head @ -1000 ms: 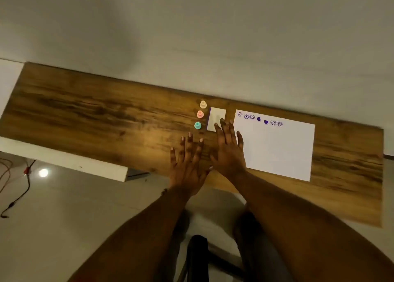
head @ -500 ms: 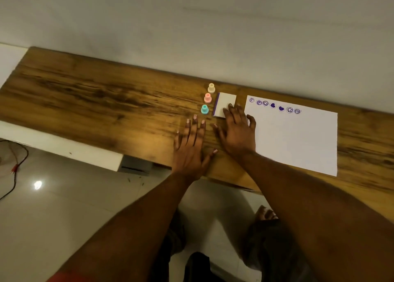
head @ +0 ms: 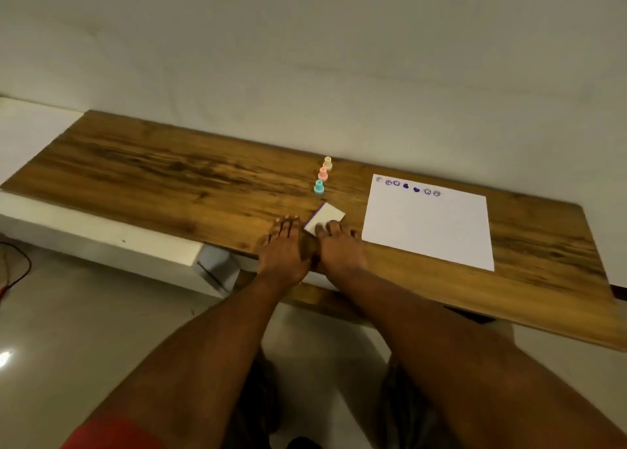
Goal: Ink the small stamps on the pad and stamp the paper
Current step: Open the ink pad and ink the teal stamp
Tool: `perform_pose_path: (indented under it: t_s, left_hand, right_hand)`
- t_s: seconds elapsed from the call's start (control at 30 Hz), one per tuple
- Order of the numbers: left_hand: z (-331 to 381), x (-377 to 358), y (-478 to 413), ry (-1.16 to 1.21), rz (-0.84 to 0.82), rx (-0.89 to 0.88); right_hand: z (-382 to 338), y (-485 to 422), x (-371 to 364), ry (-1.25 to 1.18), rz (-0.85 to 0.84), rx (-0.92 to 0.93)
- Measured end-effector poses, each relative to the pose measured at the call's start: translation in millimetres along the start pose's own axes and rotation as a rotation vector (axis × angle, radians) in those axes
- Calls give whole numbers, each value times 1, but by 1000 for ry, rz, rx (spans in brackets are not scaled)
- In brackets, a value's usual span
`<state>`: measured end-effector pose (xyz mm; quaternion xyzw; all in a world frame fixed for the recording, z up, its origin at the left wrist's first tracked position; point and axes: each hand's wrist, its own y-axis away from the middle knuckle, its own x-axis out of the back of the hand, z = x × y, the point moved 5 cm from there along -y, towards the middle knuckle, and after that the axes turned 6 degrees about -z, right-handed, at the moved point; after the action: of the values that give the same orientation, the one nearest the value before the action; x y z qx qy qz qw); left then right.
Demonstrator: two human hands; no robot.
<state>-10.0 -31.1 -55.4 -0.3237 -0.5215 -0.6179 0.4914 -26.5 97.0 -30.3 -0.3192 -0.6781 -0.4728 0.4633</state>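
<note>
Ink pad (head: 326, 217): closed, tilted, near counter's front edge; near corner hidden under right hand (head: 341, 249).
Right fingers (head: 334, 227): together, flat on the pad, gripping nothing.
Left hand (head: 284, 250): flat on counter (head: 169, 177) just left of the pad, fingers together.
Stamps: teal (head: 319, 187), pink (head: 323, 174), cream (head: 327, 163), upright in a row behind the pad.
Paper (head: 431, 224): right, apart from the pad; top-row prints too small to read.
Open room: bare wood left.

Right hand (head: 341, 250) fingers rest on the small white square ink pad (head: 326, 216), apparently tilted, on the brown wooden surface (head: 169, 180); left hand (head: 283, 248) flat beside it
</note>
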Motion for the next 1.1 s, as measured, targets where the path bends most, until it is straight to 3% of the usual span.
perform_pose_path:
  t_s: [0.27, 0.4, 0.57, 0.7, 1.1]
  left_hand:
    - [-5, 1, -9, -19, 17, -35]
    - [-16, 1, -17, -27, 13, -119]
    - [-27, -11, -20, 61, 21, -173]
    - [-29, -8, -22, 168, -2, -185]
    - [-28, -1, -18, 281, 15, -193]
  right_hand:
    - [-14, -15, -6, 98, 28, 175]
    - [16, -23, 5, 2, 52, 349]
    - [37, -22, -6, -117, 69, 356]
    - [31, -28, -6, -52, 106, 358]
    - [38, -52, 1, 51, -23, 450]
